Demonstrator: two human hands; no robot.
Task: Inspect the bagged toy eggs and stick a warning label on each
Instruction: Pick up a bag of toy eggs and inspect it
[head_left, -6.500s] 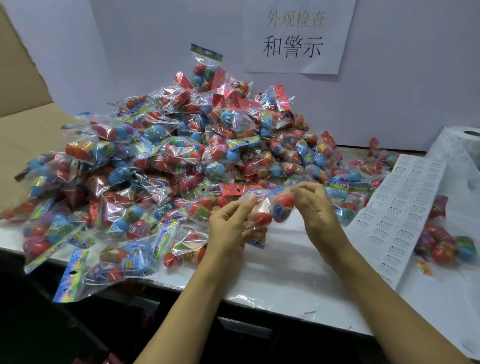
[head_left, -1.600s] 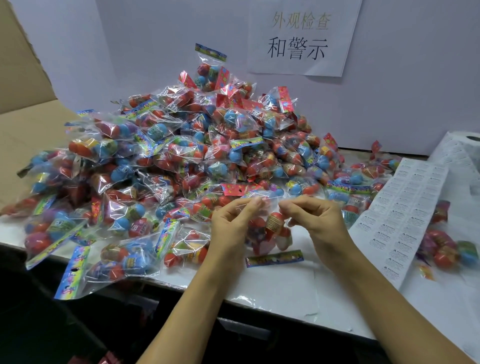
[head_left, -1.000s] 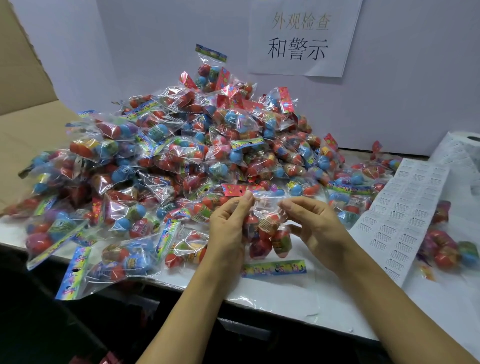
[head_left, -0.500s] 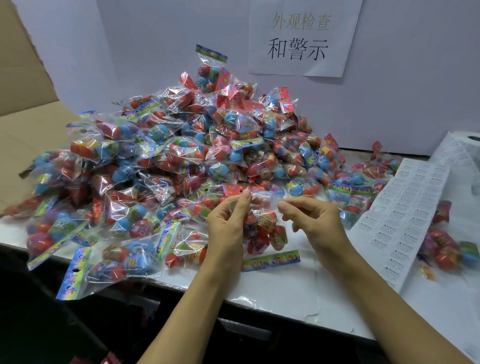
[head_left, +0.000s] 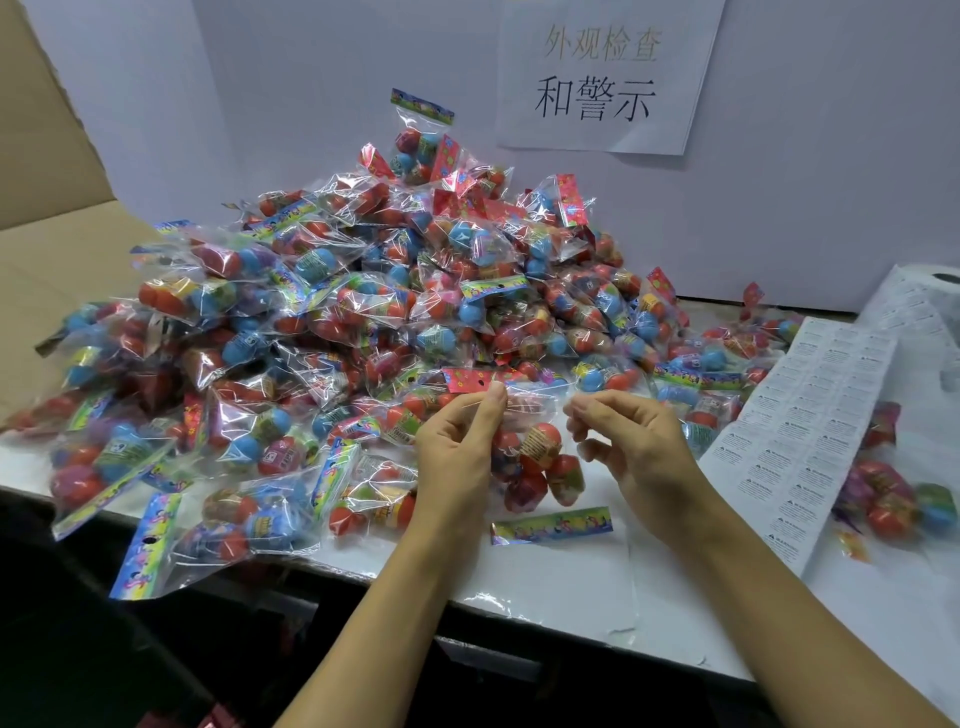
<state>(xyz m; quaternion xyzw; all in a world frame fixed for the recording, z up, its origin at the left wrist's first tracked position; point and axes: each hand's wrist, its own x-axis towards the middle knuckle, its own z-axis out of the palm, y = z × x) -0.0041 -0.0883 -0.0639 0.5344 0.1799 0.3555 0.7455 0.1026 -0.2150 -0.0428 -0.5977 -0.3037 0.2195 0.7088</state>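
Observation:
A clear bag of toy eggs (head_left: 535, 467) hangs in front of me with its colourful header strip (head_left: 551, 525) at the bottom, lying on the white table (head_left: 561, 587). My left hand (head_left: 457, 452) pinches the bag's upper left edge. My right hand (head_left: 634, 447) pinches the film at the upper right, its fingers curled. A long sheet of white warning labels (head_left: 810, 415) lies just right of my right hand.
A large pile of bagged eggs (head_left: 363, 312) fills the left and back of the table against the wall. A few bags (head_left: 893, 499) lie at the right beyond the label sheet. A label roll (head_left: 935, 291) stands at far right. Cardboard (head_left: 52, 234) borders the left.
The bag, held up level 6.5 s ago, now hangs lower with its header strip down on the table. Over the last second both hands have hardly moved.

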